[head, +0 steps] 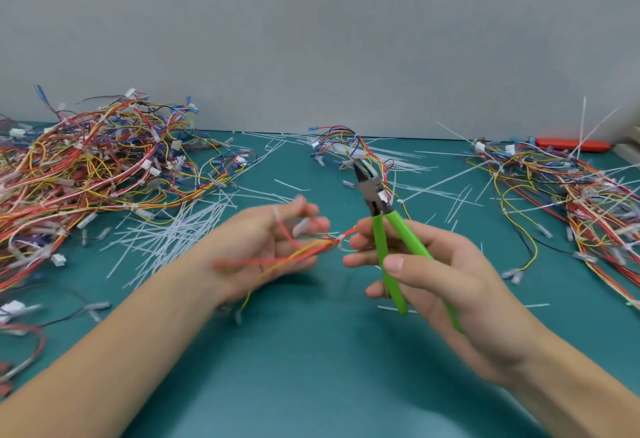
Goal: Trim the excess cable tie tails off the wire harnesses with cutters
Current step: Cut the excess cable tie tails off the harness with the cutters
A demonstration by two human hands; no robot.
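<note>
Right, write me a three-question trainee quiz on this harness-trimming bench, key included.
1. True or false: the right hand grips the green-handled cutters.
2. What lies across the left hand? A) a red and yellow wire harness B) a screwdriver C) a roll of tape
3. Fill in: the loose white heap just beyond the left hand is cut cable tie ____.

Key: 1 true; 2 A; 3 tails. The cutters point up and away from the harness, blades slightly parted, with no tie between them. Big harness piles lie at both sides of the teal mat.
</note>
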